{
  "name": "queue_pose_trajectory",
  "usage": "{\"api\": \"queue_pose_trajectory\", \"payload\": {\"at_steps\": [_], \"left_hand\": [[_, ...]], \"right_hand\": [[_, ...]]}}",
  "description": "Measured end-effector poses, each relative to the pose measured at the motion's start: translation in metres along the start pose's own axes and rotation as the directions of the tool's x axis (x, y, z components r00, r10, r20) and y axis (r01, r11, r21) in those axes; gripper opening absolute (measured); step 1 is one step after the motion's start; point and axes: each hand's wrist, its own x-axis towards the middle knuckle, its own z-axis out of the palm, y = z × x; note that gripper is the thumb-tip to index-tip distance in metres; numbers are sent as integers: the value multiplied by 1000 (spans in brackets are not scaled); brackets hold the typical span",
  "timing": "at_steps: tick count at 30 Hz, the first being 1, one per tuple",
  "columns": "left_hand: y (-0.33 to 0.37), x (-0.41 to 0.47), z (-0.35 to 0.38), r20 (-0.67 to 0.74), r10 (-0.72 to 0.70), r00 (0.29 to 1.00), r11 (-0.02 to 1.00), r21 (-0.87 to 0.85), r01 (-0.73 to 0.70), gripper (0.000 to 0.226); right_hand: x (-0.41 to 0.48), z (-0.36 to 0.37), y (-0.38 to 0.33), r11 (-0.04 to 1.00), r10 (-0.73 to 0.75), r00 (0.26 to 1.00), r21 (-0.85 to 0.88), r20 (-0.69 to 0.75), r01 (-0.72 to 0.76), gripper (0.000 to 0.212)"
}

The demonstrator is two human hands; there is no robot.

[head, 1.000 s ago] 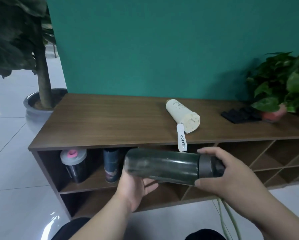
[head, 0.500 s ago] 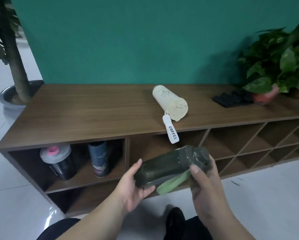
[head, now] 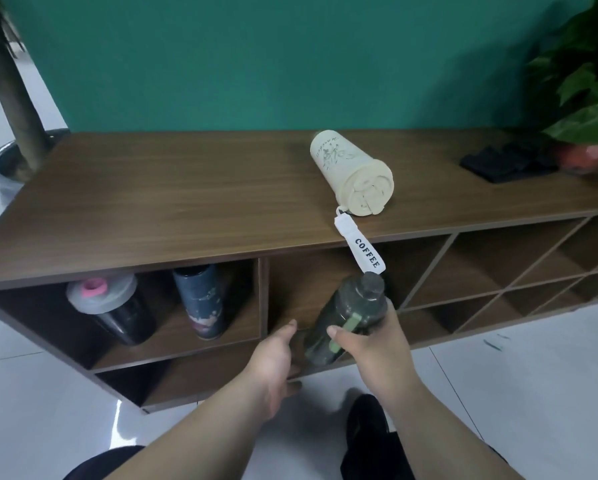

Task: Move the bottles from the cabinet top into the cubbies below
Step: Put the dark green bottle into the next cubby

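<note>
A dark green bottle [head: 346, 313] with a light green strap tilts in front of the middle cubby [head: 301, 289], cap up and to the right. My right hand [head: 370, 344] grips its upper half. Under the bottle's base sits my left hand [head: 273, 358], fingers spread and touching it. A cream bottle [head: 353, 171] with a white "COFFEE" tag [head: 363, 247] lies on its side on the wooden cabinet top [head: 186, 195]. In the left cubby stand a black shaker with a grey lid [head: 107, 310] and a dark blue bottle [head: 202, 299].
Diagonal-shelf cubbies [head: 519, 275] fill the cabinet's right part. A black cloth [head: 505, 161] and a potted plant [head: 588, 98] sit at the top's right end. A large floor plant [head: 10, 109] stands at the left. My knees and a dark shoe [head: 370, 420] are below on the white tile floor.
The green bottle has swung from nearly lying flat to tilted upright and moved forward to the middle cubby's mouth. My left hand slid under its base. The view has come closer to the cabinet.
</note>
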Motion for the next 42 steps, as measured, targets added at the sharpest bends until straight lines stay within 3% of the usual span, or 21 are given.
{"api": "queue_pose_trajectory", "payload": {"at_steps": [3,8,23,31,42], "left_hand": [[4,0,5,31,56,998,998,-1,-56,59],[9,8,9,21,164,986,986,39,-165,55],[34,55,15,-47,170,984,985,12,-170,57],[48,62,19,-125,103,987,987,-114,-118,53],[51,65,21,-104,103,989,990,-83,-112,54]], "right_hand": [[18,11,5,994,-50,996,-89,68,56,86],[44,21,1,988,-116,981,-80,156,130,75],[106,46,14,990,-140,960,60,241,129,61],[127,66,18,980,-188,951,105,246,166,59],[137,72,22,982,-177,954,105,241,156,54]]}}
